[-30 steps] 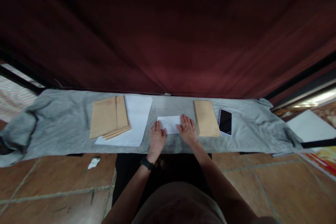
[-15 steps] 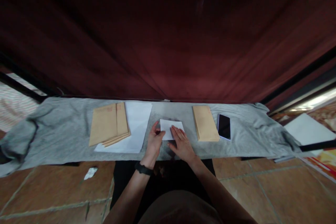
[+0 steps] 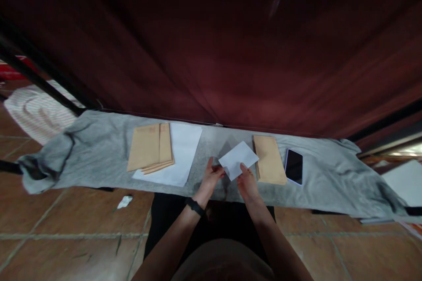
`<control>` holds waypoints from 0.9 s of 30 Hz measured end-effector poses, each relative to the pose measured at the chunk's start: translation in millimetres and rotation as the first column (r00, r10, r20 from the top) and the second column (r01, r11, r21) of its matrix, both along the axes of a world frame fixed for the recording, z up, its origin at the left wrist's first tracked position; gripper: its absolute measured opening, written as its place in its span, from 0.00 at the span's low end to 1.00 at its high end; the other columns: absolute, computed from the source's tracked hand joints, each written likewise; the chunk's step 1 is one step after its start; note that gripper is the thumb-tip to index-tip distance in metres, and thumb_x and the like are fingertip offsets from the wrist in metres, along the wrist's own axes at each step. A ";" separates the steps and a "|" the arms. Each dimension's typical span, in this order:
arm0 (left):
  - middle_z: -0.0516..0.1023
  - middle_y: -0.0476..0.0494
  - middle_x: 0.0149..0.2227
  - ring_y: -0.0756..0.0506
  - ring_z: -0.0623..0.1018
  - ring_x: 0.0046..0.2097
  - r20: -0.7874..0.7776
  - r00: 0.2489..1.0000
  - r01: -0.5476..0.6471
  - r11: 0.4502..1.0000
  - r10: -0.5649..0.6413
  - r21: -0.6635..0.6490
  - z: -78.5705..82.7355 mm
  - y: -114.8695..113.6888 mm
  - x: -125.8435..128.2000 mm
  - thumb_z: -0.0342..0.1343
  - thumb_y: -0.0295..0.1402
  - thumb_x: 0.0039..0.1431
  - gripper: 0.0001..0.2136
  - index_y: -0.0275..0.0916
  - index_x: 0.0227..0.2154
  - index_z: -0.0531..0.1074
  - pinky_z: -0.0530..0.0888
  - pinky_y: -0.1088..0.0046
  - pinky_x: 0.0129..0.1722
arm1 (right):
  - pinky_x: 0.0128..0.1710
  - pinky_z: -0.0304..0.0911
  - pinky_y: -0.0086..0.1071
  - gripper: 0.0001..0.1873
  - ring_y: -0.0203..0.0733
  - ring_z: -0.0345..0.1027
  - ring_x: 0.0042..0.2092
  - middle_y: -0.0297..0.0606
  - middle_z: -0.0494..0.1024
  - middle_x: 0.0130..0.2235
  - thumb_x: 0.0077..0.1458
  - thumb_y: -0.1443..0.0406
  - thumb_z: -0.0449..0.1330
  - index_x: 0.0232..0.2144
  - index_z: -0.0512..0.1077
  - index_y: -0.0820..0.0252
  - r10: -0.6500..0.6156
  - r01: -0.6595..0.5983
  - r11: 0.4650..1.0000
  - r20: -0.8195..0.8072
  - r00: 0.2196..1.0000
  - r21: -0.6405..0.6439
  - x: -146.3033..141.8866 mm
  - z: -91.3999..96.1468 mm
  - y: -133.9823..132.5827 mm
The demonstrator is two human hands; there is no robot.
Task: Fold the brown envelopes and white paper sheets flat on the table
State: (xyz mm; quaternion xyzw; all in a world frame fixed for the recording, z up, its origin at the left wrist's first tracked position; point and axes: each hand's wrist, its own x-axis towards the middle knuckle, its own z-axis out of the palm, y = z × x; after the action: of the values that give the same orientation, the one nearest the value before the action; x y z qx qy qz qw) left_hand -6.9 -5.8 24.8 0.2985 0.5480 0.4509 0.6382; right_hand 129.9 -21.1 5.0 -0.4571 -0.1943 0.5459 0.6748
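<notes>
A folded white sheet of paper is raised and turned at an angle over the grey cloth. My right hand grips its near right edge, thumb on top and the other fingers hidden beneath. At the sheet's left edge is my left hand, its thumb and a fingertip closed on the edge and the forefinger held away. A stack of brown envelopes lies just right of the sheet. To the left, more brown envelopes rest partly over large white sheets.
A phone lies right of the envelope stack. Grey cloth covers the narrow work surface, against a dark red hanging. On the tiled floor is a crumpled white scrap. A striped cloth is at far left.
The folded sheet has gone from lying flat to being lifted and turned. My right hand has shifted from pressing on it to gripping its near edge. The whole view has turned slightly.
</notes>
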 end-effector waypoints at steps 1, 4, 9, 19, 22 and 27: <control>0.77 0.52 0.30 0.49 0.79 0.30 -0.021 1.000 -0.002 1.000 0.002 -0.006 0.2 1.0 1.0 0.64 0.28 0.55 0.39 0.38 0.68 0.54 0.74 0.75 0.30 | 0.49 0.76 0.41 0.16 0.43 0.79 0.46 0.38 0.83 0.45 0.56 0.57 0.65 0.45 0.74 0.55 -0.003 0.003 1.000 -0.022 1.000 -0.011 1.4 -2.7 -1.7; 0.76 0.53 0.28 0.51 0.76 0.26 -0.086 0.996 -0.003 1.000 0.002 -0.012 1.6 4.6 2.1 0.67 0.31 0.52 0.37 0.38 0.65 0.60 0.69 0.77 0.25 | 0.49 0.76 0.38 0.15 0.42 0.78 0.47 0.36 0.83 0.44 0.56 0.58 0.65 0.46 0.72 0.54 -0.002 0.000 1.000 -0.055 0.998 -0.032 4.6 -9.0 -3.0; 0.76 0.51 0.27 0.51 0.76 0.27 -0.152 0.988 0.011 1.000 -0.008 0.018 1.2 6.6 6.3 0.66 0.36 0.52 0.13 0.37 0.39 0.75 0.70 0.77 0.27 | 0.47 0.77 0.35 0.15 0.41 0.79 0.46 0.35 0.83 0.44 0.56 0.58 0.65 0.45 0.72 0.53 -0.002 -0.002 0.999 -0.086 0.996 -0.050 4.1 -11.1 0.8; 0.69 0.55 0.18 0.51 0.72 0.20 -0.440 0.886 0.153 0.988 -0.144 -0.016 -10.0 24.4 -13.0 0.58 0.27 0.57 0.06 0.38 0.26 0.70 0.68 0.77 0.24 | 0.55 0.70 0.46 0.29 0.50 0.71 0.57 0.43 0.75 0.56 0.52 0.55 0.65 0.55 0.69 0.56 -0.100 0.137 0.988 0.399 0.911 -0.064 30.4 -29.8 -11.1; 0.69 0.54 0.19 0.50 0.73 0.22 -0.543 0.822 0.194 0.981 -0.170 -0.013 -8.7 27.2 -19.3 0.56 0.24 0.57 0.06 0.39 0.26 0.70 0.69 0.75 0.27 | 0.66 0.54 0.56 0.35 0.56 0.52 0.69 0.51 0.58 0.69 0.60 0.55 0.57 0.66 0.59 0.59 -0.174 0.144 0.982 0.859 0.482 0.118 35.8 -29.3 -9.9; 0.74 0.50 0.24 0.48 0.76 0.29 -0.658 0.731 0.251 0.968 -0.178 0.017 -3.9 24.0 -16.9 0.56 0.23 0.57 0.05 0.39 0.28 0.73 0.70 0.73 0.35 | 0.67 0.51 0.59 0.27 0.54 0.49 0.71 0.47 0.58 0.71 0.70 0.61 0.45 0.68 0.59 0.55 -0.104 -0.302 0.951 0.989 -0.108 0.067 14.5 -27.9 -8.6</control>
State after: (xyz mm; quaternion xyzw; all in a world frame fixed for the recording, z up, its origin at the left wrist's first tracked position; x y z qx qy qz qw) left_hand -23.8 18.2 20.9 0.5310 0.6728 0.2701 0.4386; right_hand 144.4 -29.7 -22.9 -0.5956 -0.7361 0.0427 0.3186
